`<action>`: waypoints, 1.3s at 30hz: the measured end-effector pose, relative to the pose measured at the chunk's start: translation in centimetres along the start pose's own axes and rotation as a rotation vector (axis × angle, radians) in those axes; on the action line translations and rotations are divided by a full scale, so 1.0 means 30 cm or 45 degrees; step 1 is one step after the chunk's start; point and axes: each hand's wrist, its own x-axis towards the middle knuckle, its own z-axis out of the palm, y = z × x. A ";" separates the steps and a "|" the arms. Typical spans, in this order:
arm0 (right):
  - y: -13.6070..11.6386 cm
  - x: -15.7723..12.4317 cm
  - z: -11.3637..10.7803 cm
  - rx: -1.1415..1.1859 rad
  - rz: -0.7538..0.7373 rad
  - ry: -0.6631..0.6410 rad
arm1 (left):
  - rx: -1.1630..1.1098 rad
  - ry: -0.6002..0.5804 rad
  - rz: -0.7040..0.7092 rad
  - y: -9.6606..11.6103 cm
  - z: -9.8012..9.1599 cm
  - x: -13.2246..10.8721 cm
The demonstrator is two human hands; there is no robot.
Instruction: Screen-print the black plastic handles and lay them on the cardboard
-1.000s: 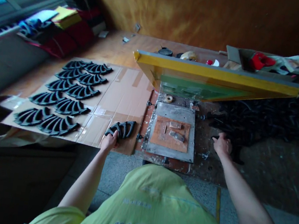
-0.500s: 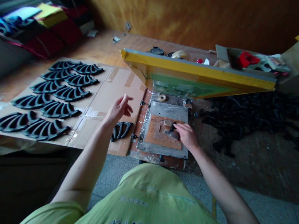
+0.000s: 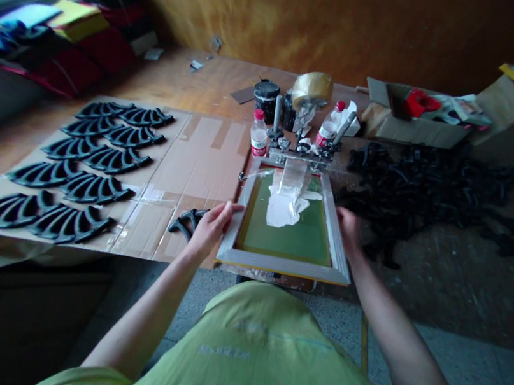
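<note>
The screen printing frame (image 3: 275, 263) lies flat on its base, in front of the person, with its far end held by the hinge clamps (image 3: 299, 150). The left hand (image 3: 210, 227) is closed around the left rail, thumb on top. The right hand (image 3: 349, 229) lies against the outer side of the right rail; if its fingers close around the rail, I cannot tell. A pool of white ink (image 3: 284, 206) sits on the far half of the green mesh (image 3: 298, 240).

I think the step needs an even pressure from the 2 hands, so that the frame sits level and does not twist at the clamps. The fingers are better kept on the rails (never on the mesh), well apart from the ink.

1 black fan-shaped piece (image 3: 183, 223) lies on the cardboard sheet (image 3: 204, 159), just beside the left hand and very near the frame corner; the wrist could push it. More such pieces lie in 2 rows (image 3: 84, 154) further left, and a loose black heap (image 3: 432, 186) is at the right.
</note>
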 end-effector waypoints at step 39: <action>-0.273 0.319 -0.082 -0.121 -0.188 0.095 | 0.017 -0.032 -0.110 -0.064 0.000 0.022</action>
